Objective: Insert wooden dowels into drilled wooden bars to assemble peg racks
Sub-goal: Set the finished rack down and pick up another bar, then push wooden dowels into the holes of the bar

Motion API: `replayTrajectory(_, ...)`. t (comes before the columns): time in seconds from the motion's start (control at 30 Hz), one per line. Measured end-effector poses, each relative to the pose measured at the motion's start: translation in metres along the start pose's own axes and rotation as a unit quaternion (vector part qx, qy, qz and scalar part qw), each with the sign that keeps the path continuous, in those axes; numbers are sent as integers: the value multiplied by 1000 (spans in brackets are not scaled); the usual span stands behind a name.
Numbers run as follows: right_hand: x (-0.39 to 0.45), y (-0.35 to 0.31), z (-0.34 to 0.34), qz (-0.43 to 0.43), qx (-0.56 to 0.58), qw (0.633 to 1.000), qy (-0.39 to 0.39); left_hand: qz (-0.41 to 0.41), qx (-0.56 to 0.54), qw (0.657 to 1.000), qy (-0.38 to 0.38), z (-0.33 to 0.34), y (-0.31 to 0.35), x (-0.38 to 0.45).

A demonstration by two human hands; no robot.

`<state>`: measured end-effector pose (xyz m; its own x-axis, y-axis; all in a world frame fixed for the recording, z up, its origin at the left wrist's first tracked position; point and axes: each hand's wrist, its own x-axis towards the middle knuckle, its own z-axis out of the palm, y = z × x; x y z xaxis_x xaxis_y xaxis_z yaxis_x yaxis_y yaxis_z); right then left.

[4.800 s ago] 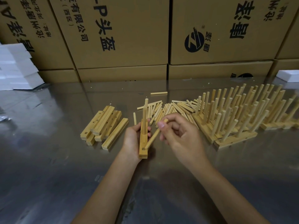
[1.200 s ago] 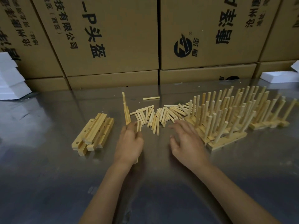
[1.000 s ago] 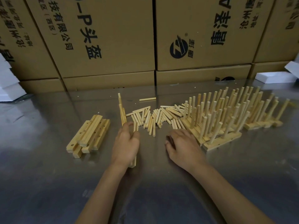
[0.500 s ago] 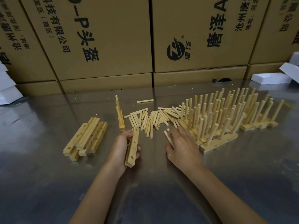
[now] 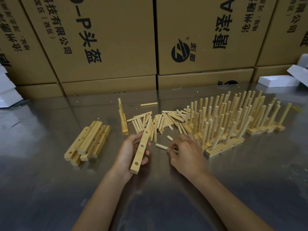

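cardboard boxes (image 5: 106,39) behind steel table (image 5: 50,189); finished peg racks (image 5: 233,124) at right, loose dowels (image 5: 160,120) at centre. left hand (image 5: 131,152) grips a drilled bar (image 5: 140,150), holes upward; right hand (image 5: 185,151) pinches two dowels (image 5: 162,146) just beside it.
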<state>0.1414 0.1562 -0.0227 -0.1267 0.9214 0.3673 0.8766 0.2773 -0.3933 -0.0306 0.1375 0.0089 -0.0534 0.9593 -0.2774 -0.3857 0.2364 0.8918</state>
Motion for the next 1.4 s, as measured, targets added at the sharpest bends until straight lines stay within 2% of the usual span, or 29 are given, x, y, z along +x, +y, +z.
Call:
replayTrajectory(0.07, 0, -2, -1, -3, 39, 999, 33, 9, 26, 999, -16, 0, -1, 0)
replayTrajectory(0.13, 0, -4, -4, -3, 132, 990, 52, 20, 46, 999, -20, -1, -1, 1)
replayTrajectory(0.2, -1, -6, -8, -15, 225, 974, 33, 22, 46, 998, -28, -1, -1, 0)
replayTrajectory(0.27, -3, -11, -12, -48, 254, 966, 19, 19, 43, 997, -54, 0, -1, -1)
replayTrajectory(0.37, -3, -14, -17, -86, 249, 963, 51, 22, 47, 996, -76, 0, 0, -3)
replayTrajectory(0.53, -1, -9, -25, -93, 177, 976, 91, 55, 109, 990, -72, 2, 2, -4)
replayTrajectory(0.87, -2, -5, -30, -120, 121, 984, 48, 87, 214, 971, -65, 2, -1, -4)
replayTrajectory(1.13, -4, -6, -24, -80, 138, 986, 50, 83, 248, 963, -67, 3, -8, -4)
replayTrajectory(1.27, -6, -5, -21, -51, 151, 987, 27, 88, 273, 956, -62, 4, -8, -5)
replayTrajectory(1.4, 2, -4, -22, -21, 226, 973, 30, 104, 226, 967, -51, 7, -3, -8)
